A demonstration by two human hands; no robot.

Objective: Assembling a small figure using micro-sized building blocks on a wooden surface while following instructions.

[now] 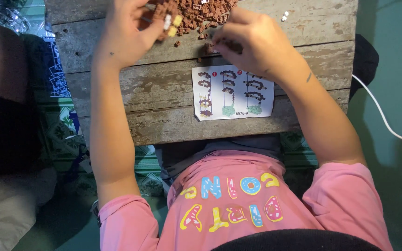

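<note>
Small reddish-brown plastic building bricks [200, 14] lie heaped at 12 o'clock on the weathered grey wooden plank surface [164, 93], a few strays scattered toward 6 o'clock of the heap. Left hand [129, 35], at 11 o'clock, is closed around a partly built brown brick cluster with pale yellow and white pieces [169, 21], lifted clear of the surface, apparently so that pieces can be added. Right hand [252, 44], at 1 o'clock, curls its fingers down onto loose bricks at the heap's edge, pinching or sorting; what it grips is hidden. White printed instruction sheet with coloured step diagrams [232, 92] lies flat at centre, just nearer the person than both hands, readable while working. White cable [382, 116] trails at 3 o'clock, off the surface.
</note>
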